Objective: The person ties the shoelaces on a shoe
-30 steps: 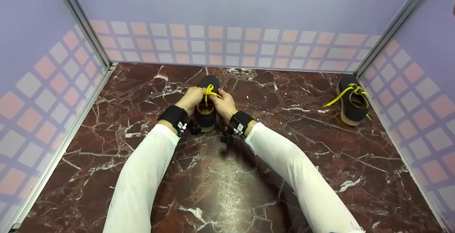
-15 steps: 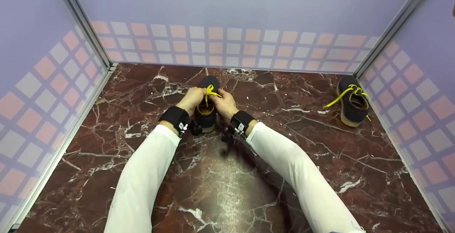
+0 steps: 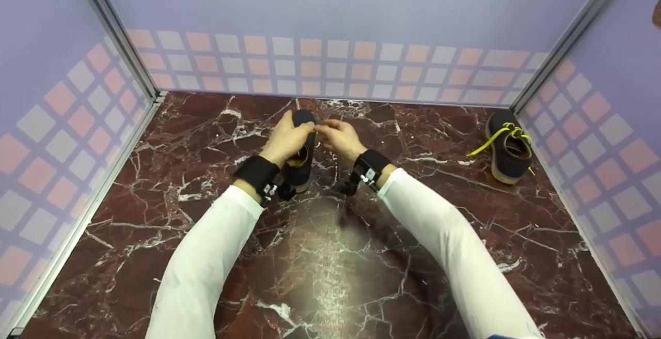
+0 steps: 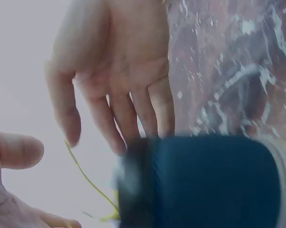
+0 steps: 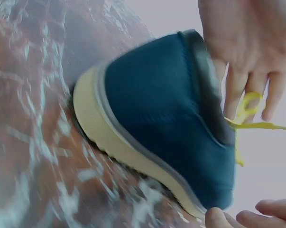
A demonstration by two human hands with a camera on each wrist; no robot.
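Observation:
A dark shoe (image 3: 302, 173) with a pale sole and yellow laces stands on the floor between my hands. My left hand (image 3: 286, 140) reaches over its upper and hides most of the laces. In the right wrist view the left fingers (image 5: 235, 92) extend beside a yellow lace loop (image 5: 247, 107). My right hand (image 3: 342, 137) is just right of the shoe, fingertips close to the left thumb. In the left wrist view its thumb stands apart from its fingers, and a lace strand (image 4: 88, 179) runs from near the thumb tip to the shoe. Neither hand visibly grips a lace.
A second dark shoe (image 3: 508, 150) with yellow laces stands at the right, near the side wall. Purple panels with pink and white squares (image 3: 338, 67) enclose the reddish-brown marbled floor (image 3: 330, 256) at the back and both sides.
Both hands pinched at the yellow bow earlier. Now the right hand has moved right, off the shoe, with fingers spread, and the left hand has shifted over the laces, covering the bow.

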